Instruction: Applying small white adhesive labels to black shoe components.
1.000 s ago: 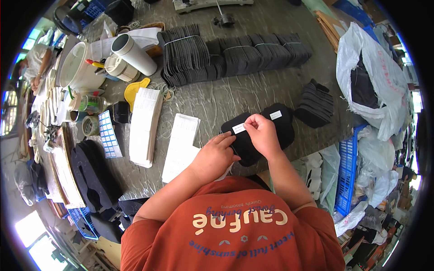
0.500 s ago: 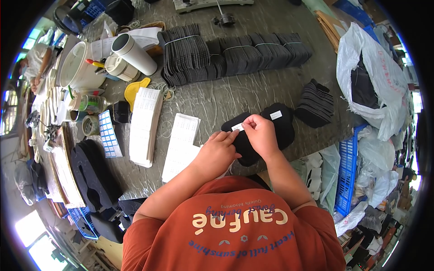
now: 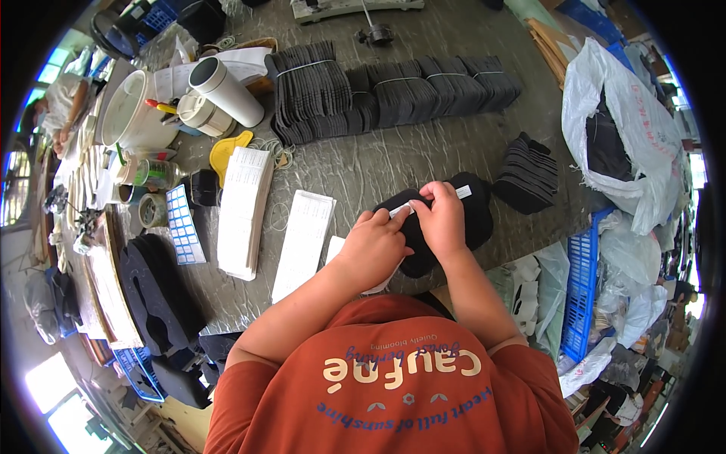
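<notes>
Two black fabric pads lie at the table's near edge, the left pad [image 3: 420, 262] partly under my hands and the right pad [image 3: 478, 216] beside it. A white label [image 3: 398, 209] rests on the left pad, and a second label [image 3: 463, 192] is on the right one. My left hand [image 3: 374, 242] presses a fingertip on the first label; a white label sheet [image 3: 335, 247] sticks out from beneath that hand, its grip mostly hidden. With curled fingers, my right hand [image 3: 442, 219] has its thumb at the same label's right end.
A printed sheet [image 3: 304, 242] and a thick paper stack [image 3: 243, 212] lie to the left. Banded black pads [image 3: 401, 91] line the back. More pads [image 3: 527, 174] stand at right, near a white sack [image 3: 643, 144] and blue crate [image 3: 581, 291]. A white tumbler [image 3: 227, 91] stands back left.
My left hand has shifted slightly right, and the label sheet under it moved along. My right hand has risen a little, its thumb now low on the label's end.
</notes>
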Available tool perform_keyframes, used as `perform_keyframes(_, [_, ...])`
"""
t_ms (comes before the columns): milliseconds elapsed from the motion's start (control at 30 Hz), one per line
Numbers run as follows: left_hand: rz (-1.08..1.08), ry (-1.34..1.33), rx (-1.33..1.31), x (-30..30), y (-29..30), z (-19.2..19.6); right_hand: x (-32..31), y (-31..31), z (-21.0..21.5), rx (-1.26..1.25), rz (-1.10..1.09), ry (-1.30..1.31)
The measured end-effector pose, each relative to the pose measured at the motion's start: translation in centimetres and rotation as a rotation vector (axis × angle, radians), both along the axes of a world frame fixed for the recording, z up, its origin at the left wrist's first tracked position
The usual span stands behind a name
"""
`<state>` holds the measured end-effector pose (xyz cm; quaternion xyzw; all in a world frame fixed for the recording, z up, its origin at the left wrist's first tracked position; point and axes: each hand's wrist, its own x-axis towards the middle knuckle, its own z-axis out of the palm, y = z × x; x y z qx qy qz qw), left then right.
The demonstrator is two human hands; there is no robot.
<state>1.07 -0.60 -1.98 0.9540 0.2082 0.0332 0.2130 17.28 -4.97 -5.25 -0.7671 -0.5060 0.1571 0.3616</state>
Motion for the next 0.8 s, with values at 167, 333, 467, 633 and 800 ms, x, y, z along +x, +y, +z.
perform_keyframes(167, [0.015,-0.134,-0.090,-1.6,0.0,-0.3,2.3,-0.3,-0.4,-0.052,0.014,0.203])
perform_keyframes(333, [0.350,-0.356,-0.432,-2.3,-0.3,-0.8,8.6,-1.5,1.7,-0.114,-0.197,0.083])
perform_keyframes(467, [0.747,-0.436,-0.570,-1.3,-0.3,-0.9,3.9,-2.4,5.4,-0.048,0.095,0.047])
perform_keyframes(633, [0.852,-0.566,-0.810,-0.8,-0.1,-0.7,-3.0,-4.2,5.6,-0.135,0.305,0.508])
perform_keyframes(800, [0.499,-0.505,-0.835,-2.7,1.1,1.2,-2.1,-4.4,4.5,-0.191,0.241,0.768])
